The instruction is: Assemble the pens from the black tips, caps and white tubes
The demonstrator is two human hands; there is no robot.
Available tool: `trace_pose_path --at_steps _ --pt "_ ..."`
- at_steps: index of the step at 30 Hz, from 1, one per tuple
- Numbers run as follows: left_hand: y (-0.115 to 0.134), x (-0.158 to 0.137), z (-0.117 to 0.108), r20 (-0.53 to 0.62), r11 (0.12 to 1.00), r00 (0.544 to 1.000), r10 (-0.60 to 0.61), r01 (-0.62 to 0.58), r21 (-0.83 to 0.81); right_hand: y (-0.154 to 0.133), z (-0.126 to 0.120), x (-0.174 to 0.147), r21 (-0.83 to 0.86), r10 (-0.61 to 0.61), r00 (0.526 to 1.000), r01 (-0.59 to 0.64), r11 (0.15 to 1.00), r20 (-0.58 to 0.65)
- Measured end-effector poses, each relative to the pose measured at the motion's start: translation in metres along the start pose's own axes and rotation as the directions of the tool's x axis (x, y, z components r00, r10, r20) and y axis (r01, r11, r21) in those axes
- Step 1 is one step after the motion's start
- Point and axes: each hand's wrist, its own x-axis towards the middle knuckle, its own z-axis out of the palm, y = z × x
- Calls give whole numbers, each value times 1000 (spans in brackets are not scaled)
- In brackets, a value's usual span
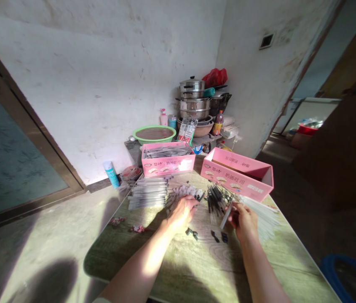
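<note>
My left hand (182, 211) is closed, its fingertips pinching a small black piece (201, 196) like a pen part. My right hand (243, 219) grips a slim whitish pen barrel (226, 215), slanting down to the left. Between the hands lies a loose heap of thin black pen refills (216, 200). Small whitish pieces (178, 193) spread behind my left hand and are partly hidden by it. Clear tubes (264, 219) fan out beside my right hand. Several small black parts (215, 237) rest on the table nearer me. To the left is a row of pens (149, 192).
A pink box (168, 165) full of pens stands at the table's back edge. Another pink box (237, 174) is tilted at its right. Behind them are a green-rimmed basin (154, 134) and stacked steel pots (193, 103). The wooden-patterned table (206, 273) has a rounded left corner.
</note>
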Motion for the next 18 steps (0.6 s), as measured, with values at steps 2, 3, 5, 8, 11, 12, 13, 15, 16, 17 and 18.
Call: trace_pose_path --at_steps 2,3,5,8,11,12,13,15,16,17,18 --pt "-2 1 -2 -35 998 997 -68 68 -5 0 0 1 49 -14 999 16 999 -30" --pt "-3 2 -3 -43 995 994 -98 98 -4 0 -1 1 69 -29 998 32 997 -47" --pt "-5 3 -4 -58 990 988 -141 141 8 0 -2 3 112 -69 995 76 991 -67" --pt "-4 4 -4 -25 988 988 -152 153 12 0 -4 5 165 -119 992 125 978 -51" --pt "2 2 -1 31 983 986 -164 160 95 0 -3 4 172 -127 992 128 977 -15" --pt "5 2 0 42 975 984 -174 167 144 1 -3 4 167 -126 992 125 978 -5" --pt "7 1 1 50 966 981 -186 173 194 1 -2 4 161 -124 992 122 979 4" --pt "11 1 2 67 948 977 -203 178 265 3 -1 3 148 -117 993 114 982 13" --pt "13 1 3 76 942 975 -208 179 283 3 -1 3 142 -112 994 108 984 15" --pt "14 1 3 85 939 973 -214 181 294 4 -1 3 137 -107 994 103 985 18" --pt "15 1 3 95 934 970 -224 186 304 4 -1 3 133 -103 994 100 986 20"
